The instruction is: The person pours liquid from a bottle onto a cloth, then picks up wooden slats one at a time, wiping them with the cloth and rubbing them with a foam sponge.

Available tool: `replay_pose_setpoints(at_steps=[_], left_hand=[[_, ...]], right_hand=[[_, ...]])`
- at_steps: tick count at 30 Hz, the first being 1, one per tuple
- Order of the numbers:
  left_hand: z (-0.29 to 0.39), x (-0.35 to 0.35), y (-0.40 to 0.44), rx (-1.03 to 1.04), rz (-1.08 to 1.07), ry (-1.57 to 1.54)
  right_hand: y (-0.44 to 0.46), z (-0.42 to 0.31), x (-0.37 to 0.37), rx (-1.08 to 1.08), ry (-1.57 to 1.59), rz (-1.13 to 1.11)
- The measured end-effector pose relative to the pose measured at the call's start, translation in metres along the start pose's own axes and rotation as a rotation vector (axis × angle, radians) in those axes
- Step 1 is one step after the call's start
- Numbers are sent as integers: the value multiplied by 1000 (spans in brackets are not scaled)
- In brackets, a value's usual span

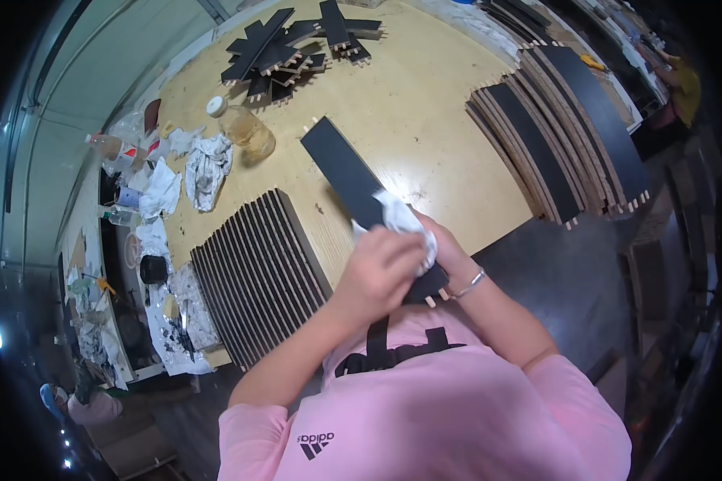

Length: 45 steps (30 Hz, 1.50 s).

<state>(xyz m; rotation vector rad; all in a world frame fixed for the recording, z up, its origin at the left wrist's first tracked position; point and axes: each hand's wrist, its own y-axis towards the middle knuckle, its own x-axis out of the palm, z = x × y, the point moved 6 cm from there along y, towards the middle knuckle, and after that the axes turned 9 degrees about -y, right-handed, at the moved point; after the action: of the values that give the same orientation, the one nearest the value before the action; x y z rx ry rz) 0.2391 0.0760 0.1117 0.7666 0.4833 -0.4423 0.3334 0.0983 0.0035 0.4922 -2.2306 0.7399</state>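
The board is black — the cloth, white.

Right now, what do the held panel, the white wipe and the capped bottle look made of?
Panel: likely wood-based board, smooth black finish; pale end pegs suggest wood. Wipe: crumpled matte cloth or paper, unclear which. Bottle: clear, glossy plastic or glass; amber liquid shows through.

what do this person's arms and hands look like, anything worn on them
Pink short sleeves leave both forearms bare. The left hand wears no glove, and its wrist has nothing on it. The right hand is gloveless too, with a silver-coloured bracelet around its wrist.
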Motion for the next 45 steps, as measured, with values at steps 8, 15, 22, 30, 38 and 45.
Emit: replay_pose_setpoints(at_steps=[8, 15, 22, 30, 38, 45], left_hand=[[-81, -82, 22, -379, 254, 221], [-91, -77, 24, -503, 198, 101], [-90, -72, 19, -556, 196, 149], [-3, 14, -1, -140, -10, -31], [6, 7, -16, -334, -24, -266], [32, 33, -3, -121, -204, -272]], right_hand=[[-22, -2, 14, -18, -114, -62], [-30, -10, 13, -63, -240, -24], [-29, -5, 7, -57, -259, -6], [-1, 9, -26, -32, 151, 54], [-7, -33, -19, -169, 40, 174], [-2, -43, -13, -239, -28, 170]])
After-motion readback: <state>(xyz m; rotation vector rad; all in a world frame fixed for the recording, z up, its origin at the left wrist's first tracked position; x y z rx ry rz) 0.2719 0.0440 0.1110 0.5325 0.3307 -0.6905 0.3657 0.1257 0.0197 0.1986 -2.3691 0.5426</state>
